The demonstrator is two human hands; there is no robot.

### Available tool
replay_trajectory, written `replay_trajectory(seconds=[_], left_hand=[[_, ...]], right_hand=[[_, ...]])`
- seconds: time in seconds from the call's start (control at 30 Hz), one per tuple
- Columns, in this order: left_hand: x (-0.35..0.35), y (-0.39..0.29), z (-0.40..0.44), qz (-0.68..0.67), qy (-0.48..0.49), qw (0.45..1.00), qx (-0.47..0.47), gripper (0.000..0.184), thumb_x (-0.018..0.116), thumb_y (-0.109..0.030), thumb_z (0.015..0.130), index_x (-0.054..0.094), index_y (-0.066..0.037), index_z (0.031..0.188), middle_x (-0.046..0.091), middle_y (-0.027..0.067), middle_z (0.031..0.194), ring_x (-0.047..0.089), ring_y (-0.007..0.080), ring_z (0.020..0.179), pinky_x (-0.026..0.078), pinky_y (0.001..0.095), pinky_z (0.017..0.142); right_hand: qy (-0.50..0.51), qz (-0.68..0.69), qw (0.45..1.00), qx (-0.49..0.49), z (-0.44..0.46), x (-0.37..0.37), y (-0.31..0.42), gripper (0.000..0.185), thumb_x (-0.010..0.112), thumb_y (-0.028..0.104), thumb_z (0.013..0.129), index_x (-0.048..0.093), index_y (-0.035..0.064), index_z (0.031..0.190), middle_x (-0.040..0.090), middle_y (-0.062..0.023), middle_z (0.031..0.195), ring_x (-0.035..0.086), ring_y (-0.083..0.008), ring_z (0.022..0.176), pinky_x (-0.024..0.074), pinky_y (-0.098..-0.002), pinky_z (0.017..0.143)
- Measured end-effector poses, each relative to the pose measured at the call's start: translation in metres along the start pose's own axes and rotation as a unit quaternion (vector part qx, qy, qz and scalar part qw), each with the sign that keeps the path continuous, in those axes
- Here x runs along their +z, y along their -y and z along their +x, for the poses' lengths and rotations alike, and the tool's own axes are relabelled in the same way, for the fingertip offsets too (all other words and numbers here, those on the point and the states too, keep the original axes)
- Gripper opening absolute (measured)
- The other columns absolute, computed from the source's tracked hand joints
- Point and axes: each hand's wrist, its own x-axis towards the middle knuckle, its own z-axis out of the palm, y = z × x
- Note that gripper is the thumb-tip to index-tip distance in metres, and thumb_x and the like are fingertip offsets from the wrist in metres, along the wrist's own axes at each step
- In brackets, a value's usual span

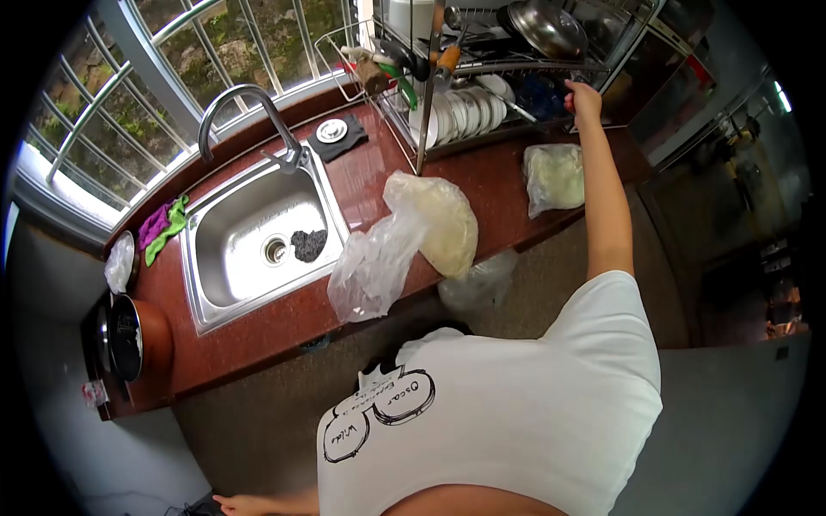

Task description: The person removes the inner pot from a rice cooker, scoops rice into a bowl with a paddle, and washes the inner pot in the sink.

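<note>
My right arm stretches out to the dish rack (508,138) at the back of the counter. My right hand (587,101) is at the rack's right front edge with its fingers curled closed; what they hold, if anything, is too small to make out. Close to it are dark blue items (540,95) and a row of white plates (460,113). Below that forearm lies a clear bag with pale contents (553,176). Low at the left, my left hand (243,505) hangs away from the counter, a finger stretched out, holding nothing visible.
A pale mass in a plastic bag (447,225) lies at the counter's front edge, beside the steel sink (202,258) with a dark scrubber (308,245) inside. An orange-brown pot (153,337) and purple and green cloths (163,225) are at left. A pan lid (551,30) tops the rack.
</note>
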Motion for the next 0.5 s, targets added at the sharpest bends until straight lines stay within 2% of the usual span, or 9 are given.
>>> replay_trajectory(seconds=[0.07, 0.17, 0.27, 0.37, 0.43, 0.5], left_hand=[[0.002, 0.026, 0.007, -0.023, -0.002, 0.998, -0.054, 0.036, 0.061, -0.029, 0.083, 0.052, 0.003, 0.071, 0.055, 0.0167, 0.068, 0.048, 0.0237, 0.064, 0.043, 0.035, 0.065], [-0.003, 0.064, 0.021, -0.066, -0.013, 0.991, -0.119, 0.037, 0.06, -0.031, 0.084, 0.053, 0.003, 0.072, 0.055, 0.0177, 0.07, 0.048, 0.0236, 0.065, 0.043, 0.035, 0.066], [-0.005, 0.087, 0.029, -0.088, -0.035, 0.987, -0.133, 0.041, 0.06, -0.037, 0.083, 0.054, 0.003, 0.074, 0.057, 0.0212, 0.074, 0.049, 0.0258, 0.067, 0.043, 0.0388, 0.07], [-0.013, 0.068, 0.029, -0.019, -0.017, 0.99, -0.142, 0.025, 0.053, -0.023, 0.077, 0.06, 0.001, 0.081, 0.061, 0.0177, 0.081, 0.056, 0.0283, 0.074, 0.046, 0.0378, 0.072], [-0.02, 0.044, 0.024, 0.032, -0.006, 0.988, -0.148, 0.023, 0.049, -0.013, 0.073, 0.065, -0.001, 0.085, 0.064, 0.0154, 0.085, 0.06, 0.03, 0.079, 0.048, 0.0371, 0.073], [-0.027, 0.018, 0.014, 0.084, 0.015, 0.987, -0.133, 0.037, 0.032, -0.024, 0.089, 0.061, -0.003, 0.098, 0.062, 0.0132, 0.09, 0.058, 0.0256, 0.079, 0.048, 0.0335, 0.069]], right_hand=[[0.025, 0.028, 0.998, 0.051, -0.025, 0.004, -0.011, 0.023, 0.059, 0.023, 0.081, 0.061, 0.0027, 0.07, 0.044, -0.0014, 0.043, 0.04, -0.0121, 0.033, 0.0348, -0.0232, 0.035], [0.063, 0.011, 0.992, 0.113, -0.041, 0.009, -0.033, 0.022, 0.059, 0.024, 0.081, 0.06, 0.0036, 0.075, 0.052, -0.0027, 0.051, 0.045, -0.0121, 0.036, 0.0389, -0.0234, 0.038], [0.091, 0.0, 0.986, 0.137, -0.049, 0.019, -0.05, 0.016, 0.062, 0.023, 0.078, 0.061, 0.0062, 0.079, 0.058, -0.0026, 0.061, 0.051, -0.0112, 0.045, 0.043, -0.0236, 0.045], [0.135, -0.05, 0.979, 0.142, -0.047, 0.032, -0.066, 0.017, 0.066, 0.025, 0.075, 0.06, 0.0105, 0.082, 0.062, -0.0011, 0.079, 0.055, -0.0094, 0.063, 0.0459, -0.025, 0.058], [0.141, -0.061, 0.978, 0.142, -0.039, 0.043, -0.078, 0.022, 0.072, 0.024, 0.068, 0.06, 0.0114, 0.082, 0.059, 0.0008, 0.08, 0.054, -0.0092, 0.067, 0.0442, -0.0246, 0.059], [0.129, -0.091, 0.978, 0.136, -0.027, 0.055, -0.093, 0.025, 0.075, 0.024, 0.064, 0.06, 0.011, 0.079, 0.058, 0.0005, 0.078, 0.053, -0.0089, 0.068, 0.0429, -0.0237, 0.055]])
